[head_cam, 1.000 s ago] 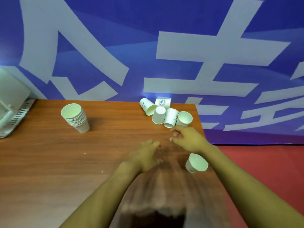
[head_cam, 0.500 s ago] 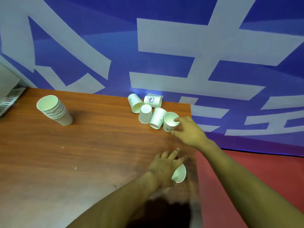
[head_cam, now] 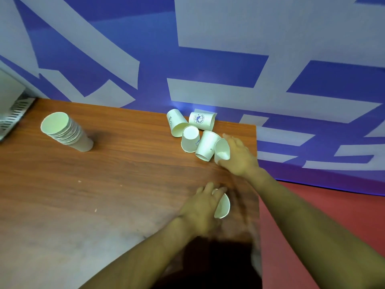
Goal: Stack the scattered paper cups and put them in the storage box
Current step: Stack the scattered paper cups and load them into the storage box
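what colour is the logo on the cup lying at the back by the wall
Blue, a round printed emblem on the white cup; the head view shows it.

L hand (head_cam: 205,207) near table's front edge, fingers curled round a cup (head_cam: 222,206); R arm stretched fwd, R hand (head_cam: 237,156) wrapped on another cup (head_cam: 222,150), thumb underneath, both forearms bare.

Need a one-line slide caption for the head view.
Each hand grips a loose cup, left hand near the table edge, right hand at the cluster; finished stack stands far left.
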Action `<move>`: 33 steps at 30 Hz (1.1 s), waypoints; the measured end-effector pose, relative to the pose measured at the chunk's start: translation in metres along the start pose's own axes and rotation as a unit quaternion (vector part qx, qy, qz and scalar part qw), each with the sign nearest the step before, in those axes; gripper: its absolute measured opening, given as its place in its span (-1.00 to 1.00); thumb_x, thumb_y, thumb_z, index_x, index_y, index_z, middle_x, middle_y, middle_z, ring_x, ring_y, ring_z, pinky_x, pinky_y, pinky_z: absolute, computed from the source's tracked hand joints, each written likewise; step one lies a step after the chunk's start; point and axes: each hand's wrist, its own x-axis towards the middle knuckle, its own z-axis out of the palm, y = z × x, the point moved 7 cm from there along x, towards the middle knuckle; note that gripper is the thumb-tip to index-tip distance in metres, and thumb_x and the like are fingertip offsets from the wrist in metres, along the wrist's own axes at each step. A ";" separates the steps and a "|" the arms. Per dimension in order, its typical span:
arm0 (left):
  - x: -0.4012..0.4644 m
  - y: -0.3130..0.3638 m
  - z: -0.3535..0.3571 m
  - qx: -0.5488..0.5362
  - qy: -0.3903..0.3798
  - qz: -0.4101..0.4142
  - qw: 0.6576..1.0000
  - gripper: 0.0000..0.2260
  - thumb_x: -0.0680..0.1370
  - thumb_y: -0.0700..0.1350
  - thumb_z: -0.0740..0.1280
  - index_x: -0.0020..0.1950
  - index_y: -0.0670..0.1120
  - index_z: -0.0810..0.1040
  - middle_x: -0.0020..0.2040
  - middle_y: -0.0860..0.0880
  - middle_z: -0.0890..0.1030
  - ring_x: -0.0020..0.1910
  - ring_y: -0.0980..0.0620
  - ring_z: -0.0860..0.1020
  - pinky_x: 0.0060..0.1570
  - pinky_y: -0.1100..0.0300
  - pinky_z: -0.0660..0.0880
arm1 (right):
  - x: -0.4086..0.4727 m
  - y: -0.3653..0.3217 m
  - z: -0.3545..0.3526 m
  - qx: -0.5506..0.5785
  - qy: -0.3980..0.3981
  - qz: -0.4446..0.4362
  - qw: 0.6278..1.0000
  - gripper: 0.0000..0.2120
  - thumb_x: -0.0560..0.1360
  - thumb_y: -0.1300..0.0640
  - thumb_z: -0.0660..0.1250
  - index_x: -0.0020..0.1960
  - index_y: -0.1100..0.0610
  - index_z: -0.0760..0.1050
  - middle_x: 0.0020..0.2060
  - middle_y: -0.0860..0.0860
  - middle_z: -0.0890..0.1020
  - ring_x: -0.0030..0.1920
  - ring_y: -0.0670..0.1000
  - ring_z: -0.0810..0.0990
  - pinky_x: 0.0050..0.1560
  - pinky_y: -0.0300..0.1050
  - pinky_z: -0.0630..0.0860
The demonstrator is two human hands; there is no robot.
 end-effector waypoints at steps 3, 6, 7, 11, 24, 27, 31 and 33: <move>-0.001 -0.012 -0.011 -0.031 0.030 -0.015 0.999 -0.22 0.40 -0.01 0.43 0.53 0.08 0.10 0.35 -0.01 0.23 0.29 -0.07 0.33 0.22 0.04 0.42 | -0.003 -0.001 -0.007 0.004 0.025 -0.004 1.000 -0.22 0.44 0.00 0.40 0.52 -0.11 0.04 0.46 0.00 0.23 0.37 0.14 0.34 0.23 0.05 0.39; -0.007 -0.022 -0.023 -0.062 0.052 -0.018 0.997 -0.20 0.38 0.01 0.44 0.53 0.08 0.11 0.32 0.01 0.29 0.26 -0.06 0.37 0.18 0.09 0.43 | -0.014 -0.004 -0.016 0.000 0.045 -0.002 0.999 -0.24 0.44 0.01 0.40 0.51 -0.11 0.08 0.43 0.00 0.27 0.35 0.13 0.38 0.17 0.02 0.41; -0.010 -0.025 -0.027 -0.074 0.059 -0.017 0.995 -0.21 0.38 0.01 0.45 0.53 0.07 0.13 0.32 0.01 0.30 0.27 -0.05 0.38 0.19 0.12 0.41 | -0.019 -0.005 -0.019 -0.001 0.051 0.001 0.999 -0.25 0.43 0.00 0.40 0.51 -0.11 0.09 0.42 0.00 0.28 0.34 0.12 0.39 0.16 0.02 0.42; -0.030 -0.040 -0.052 -0.114 0.108 -0.020 0.987 -0.27 0.39 -0.01 0.47 0.49 0.02 0.23 0.35 0.03 0.33 0.33 -0.02 0.34 0.28 0.21 0.32 | -0.047 -0.017 -0.028 -0.017 0.068 0.009 0.997 -0.27 0.42 -0.09 0.40 0.48 -0.10 0.13 0.40 -0.01 0.30 0.32 0.13 0.41 0.15 0.04 0.43; -0.147 -0.110 -0.145 -0.119 0.237 -0.070 0.962 -0.43 0.31 0.07 0.49 0.29 0.10 0.45 0.11 0.12 0.44 0.18 0.03 0.41 0.15 0.17 0.40 | -0.118 -0.118 -0.027 -0.012 0.117 -0.053 0.992 -0.41 0.37 -0.12 0.38 0.36 -0.17 0.28 0.24 -0.08 0.49 0.20 0.05 0.48 0.00 -0.07 0.46; -0.168 -0.133 -0.161 -0.110 0.243 -0.056 0.962 -0.44 0.30 0.09 0.50 0.27 0.09 0.47 0.03 0.15 0.41 0.13 0.04 0.44 0.06 0.21 0.39 | -0.129 -0.159 -0.013 -0.012 0.125 -0.062 0.990 -0.38 0.37 -0.18 0.39 0.37 -0.18 0.26 0.23 -0.10 0.50 0.17 0.03 0.52 0.06 0.01 0.53; -0.203 -0.191 -0.179 -0.114 0.238 -0.048 0.963 -0.39 0.31 0.16 0.47 0.32 0.07 0.44 0.11 0.12 0.46 0.15 0.04 0.45 0.12 0.13 0.45 | -0.137 -0.219 0.017 -0.020 0.135 -0.056 0.989 -0.38 0.37 -0.25 0.39 0.36 -0.16 0.28 0.23 -0.14 0.50 0.14 -0.03 0.51 -0.01 -0.08 0.49; -0.224 -0.226 -0.189 -0.125 0.232 -0.050 0.963 -0.38 0.30 0.23 0.45 0.32 0.09 0.44 0.16 0.13 0.49 0.16 0.07 0.46 0.14 0.10 0.47 | -0.137 -0.252 0.033 -0.025 0.132 -0.055 0.989 -0.37 0.38 -0.27 0.37 0.38 -0.14 0.29 0.25 -0.15 0.49 0.17 -0.05 0.50 0.04 -0.06 0.50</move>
